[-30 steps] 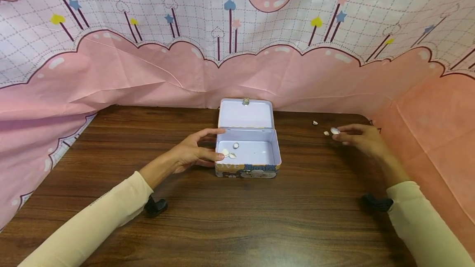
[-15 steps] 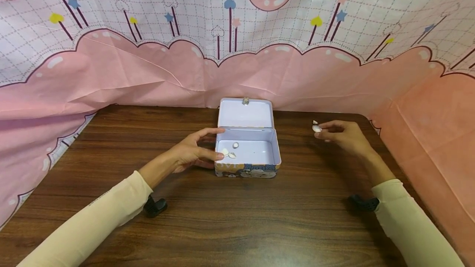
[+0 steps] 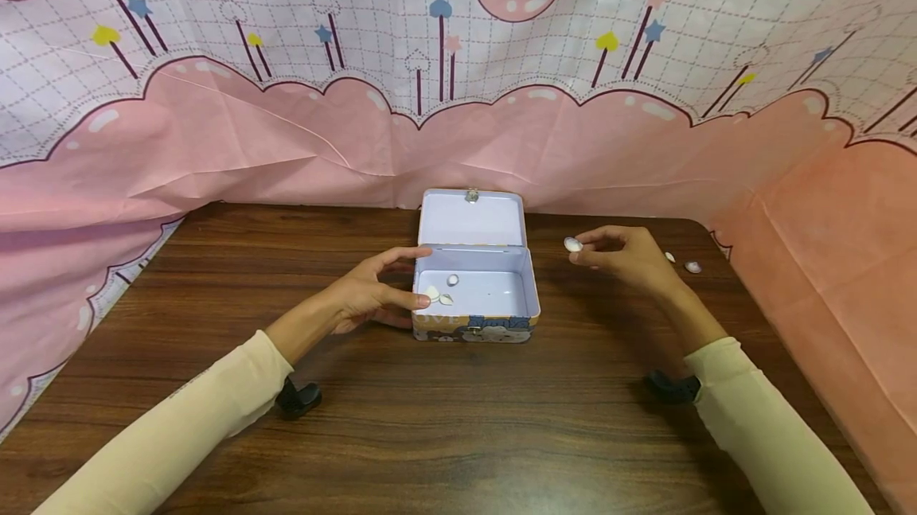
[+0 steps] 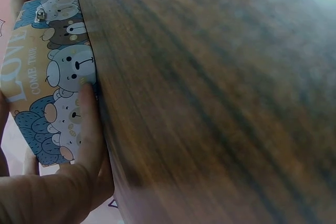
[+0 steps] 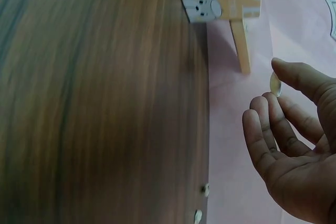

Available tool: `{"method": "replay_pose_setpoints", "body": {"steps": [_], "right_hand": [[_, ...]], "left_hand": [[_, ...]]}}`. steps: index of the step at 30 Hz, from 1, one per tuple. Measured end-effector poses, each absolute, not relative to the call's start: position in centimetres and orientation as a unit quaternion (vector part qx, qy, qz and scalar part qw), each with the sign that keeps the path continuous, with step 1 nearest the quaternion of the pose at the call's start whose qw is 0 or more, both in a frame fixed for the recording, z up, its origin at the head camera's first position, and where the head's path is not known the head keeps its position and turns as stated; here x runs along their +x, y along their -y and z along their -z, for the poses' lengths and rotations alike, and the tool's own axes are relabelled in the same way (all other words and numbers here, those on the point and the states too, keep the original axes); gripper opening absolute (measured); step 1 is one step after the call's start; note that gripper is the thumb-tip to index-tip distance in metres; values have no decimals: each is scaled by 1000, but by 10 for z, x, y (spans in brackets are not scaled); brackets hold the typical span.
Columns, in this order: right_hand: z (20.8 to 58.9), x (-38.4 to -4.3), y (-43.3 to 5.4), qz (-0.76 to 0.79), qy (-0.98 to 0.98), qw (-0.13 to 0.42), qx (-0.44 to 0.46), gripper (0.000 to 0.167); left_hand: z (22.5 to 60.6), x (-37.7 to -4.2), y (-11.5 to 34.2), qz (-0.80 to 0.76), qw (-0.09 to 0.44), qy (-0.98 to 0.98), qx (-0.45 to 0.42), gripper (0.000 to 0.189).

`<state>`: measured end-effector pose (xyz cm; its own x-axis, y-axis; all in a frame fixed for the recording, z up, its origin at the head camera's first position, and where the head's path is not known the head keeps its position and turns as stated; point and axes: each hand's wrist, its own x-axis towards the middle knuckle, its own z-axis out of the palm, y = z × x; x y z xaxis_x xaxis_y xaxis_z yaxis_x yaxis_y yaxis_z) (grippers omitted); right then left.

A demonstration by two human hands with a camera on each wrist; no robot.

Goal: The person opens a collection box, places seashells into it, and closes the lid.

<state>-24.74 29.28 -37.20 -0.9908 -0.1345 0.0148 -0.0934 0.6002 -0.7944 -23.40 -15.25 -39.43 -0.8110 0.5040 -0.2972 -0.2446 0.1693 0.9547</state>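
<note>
While right grip [image 3: 625,255] pinches what seems shell [image 3: 572,244], left grip [image 3: 376,286] holds tin [image 4: 55,77] lettered "LOVE COME TRUE".

The tin box [image 3: 475,329] carried two lines of pale capitals on its tan near wall, toward the left: a large "LOVE" [image 4: 14,69] and, beneath it, a smaller "COME TRUE" [image 4: 35,72], both readable in the left wrist view. The right wrist view cut the big word to "OVE" and blurred the smaller line. Small dark marks on the left sleeve [image 3: 182,421] were too tiny to read.
</note>
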Motion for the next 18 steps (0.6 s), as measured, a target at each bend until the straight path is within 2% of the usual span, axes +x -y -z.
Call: {"method": "replay_pose_setpoints", "body": {"steps": [18], "right_hand": [[354, -246, -242, 467, -877, 30, -107, 41]], "left_hand": [[394, -234, 153, -651, 294, -695, 85, 92]]}}
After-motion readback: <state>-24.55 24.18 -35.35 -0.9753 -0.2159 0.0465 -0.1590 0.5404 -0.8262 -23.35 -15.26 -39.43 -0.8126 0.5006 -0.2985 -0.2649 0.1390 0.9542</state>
